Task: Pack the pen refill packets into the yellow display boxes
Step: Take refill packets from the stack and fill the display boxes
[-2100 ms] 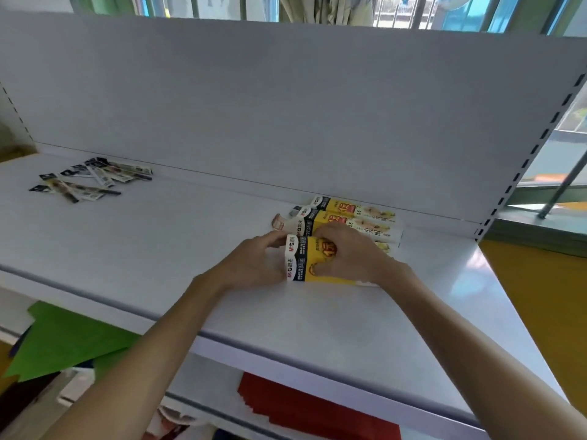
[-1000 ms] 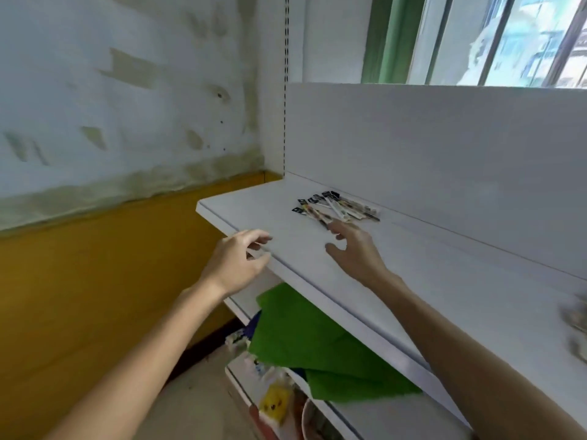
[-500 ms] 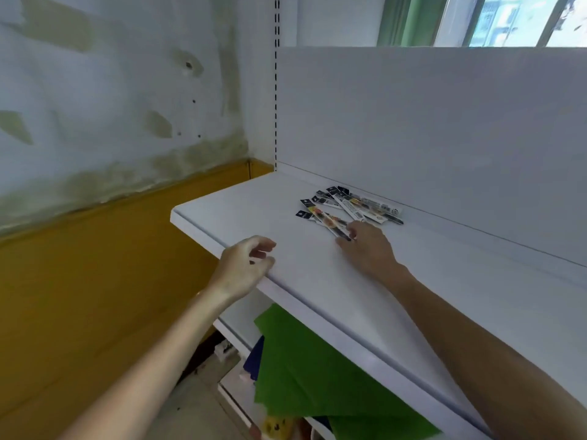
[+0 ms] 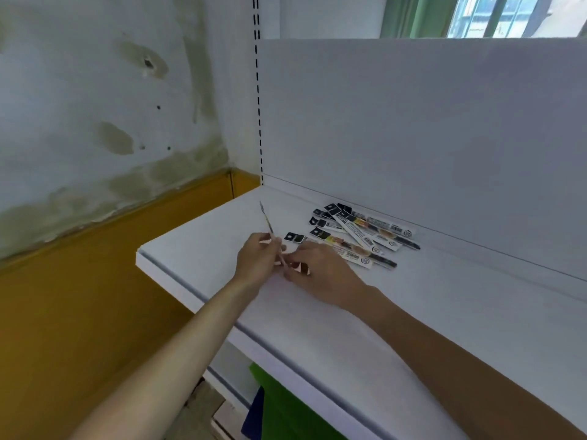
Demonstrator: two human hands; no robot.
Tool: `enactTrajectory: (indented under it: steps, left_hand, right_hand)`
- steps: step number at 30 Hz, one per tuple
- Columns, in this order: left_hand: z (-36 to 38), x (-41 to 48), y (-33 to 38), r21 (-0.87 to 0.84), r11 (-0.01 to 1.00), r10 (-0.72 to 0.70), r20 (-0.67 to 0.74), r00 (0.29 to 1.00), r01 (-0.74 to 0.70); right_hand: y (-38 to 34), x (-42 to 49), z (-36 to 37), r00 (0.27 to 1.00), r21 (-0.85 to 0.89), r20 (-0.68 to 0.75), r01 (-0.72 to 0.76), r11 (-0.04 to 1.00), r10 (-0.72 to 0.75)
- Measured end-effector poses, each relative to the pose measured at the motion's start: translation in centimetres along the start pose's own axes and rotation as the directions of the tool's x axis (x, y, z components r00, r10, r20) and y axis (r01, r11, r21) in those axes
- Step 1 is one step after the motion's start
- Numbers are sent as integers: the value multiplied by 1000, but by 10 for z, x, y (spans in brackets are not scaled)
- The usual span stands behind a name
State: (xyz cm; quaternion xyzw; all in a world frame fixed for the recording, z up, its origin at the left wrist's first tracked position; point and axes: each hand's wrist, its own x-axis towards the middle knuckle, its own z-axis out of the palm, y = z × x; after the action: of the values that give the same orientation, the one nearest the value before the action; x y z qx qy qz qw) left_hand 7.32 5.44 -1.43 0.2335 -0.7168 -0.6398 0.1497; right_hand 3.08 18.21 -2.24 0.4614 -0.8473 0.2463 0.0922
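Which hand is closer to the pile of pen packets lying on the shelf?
Right. The right hand is just beside the pile of packets, at its near left edge. The left hand is farther left, pinching a single packet that points up and away.

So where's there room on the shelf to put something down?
The widest bare patch of shelf runs right of the packets, between the back panel and the front edge. A smaller one lies at the left end, past the left hand holding one packet. It's crowded at the packets and where the right hand meets the left.
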Motion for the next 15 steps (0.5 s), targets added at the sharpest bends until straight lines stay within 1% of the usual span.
enactTrajectory:
  steps: [1,2,3,4,5,6,7,8,9,12,14,15]
  left_hand:
    - [1,6,0,-19,1000,-6,-4,1000,6]
    - [1,11,1,-59,998,-24,12,1000,25]
    - [1,15,2,-105,993,-50,39,998,54]
    - [0,20,3,-143,986,-76,67,995,85]
    - [0,24,4,-179,977,-97,95,991,113]
    - [1,28,6,-207,970,-107,122,987,130]
    - [2,31,7,-226,965,-101,148,984,133]
    - [3,35,8,-231,965,-91,167,982,128]
    - [4,38,9,-236,964,-84,178,980,125]
    - [5,44,11,-207,972,-68,201,977,111]
    - [3,46,11,-171,978,-76,251,965,121]
    - [2,49,10,-156,979,-82,279,957,129]
  right_hand:
    - [4,1,-4,999,4,-10,-39,999,39]
    - [13,1,-10,991,14,-75,-106,994,107]
    - [26,-1,-18,968,17,-151,-202,979,202]
    - [44,-5,-26,929,-2,-199,-320,947,313]
    - [60,-11,-35,883,-54,-204,-442,896,423]
    - [73,-18,-40,834,-129,-157,-549,826,529]
    - [80,-24,-43,797,-205,-94,-602,772,597]
    - [84,-28,-43,779,-243,-53,-617,749,625]
    - [84,-28,-43,777,-242,-41,-618,748,628]
    - [72,-21,-48,772,-129,-45,-634,763,634]
    - [62,-17,-46,752,-77,-88,-659,748,653]
    - [55,-14,-43,752,-53,-144,-655,754,643]
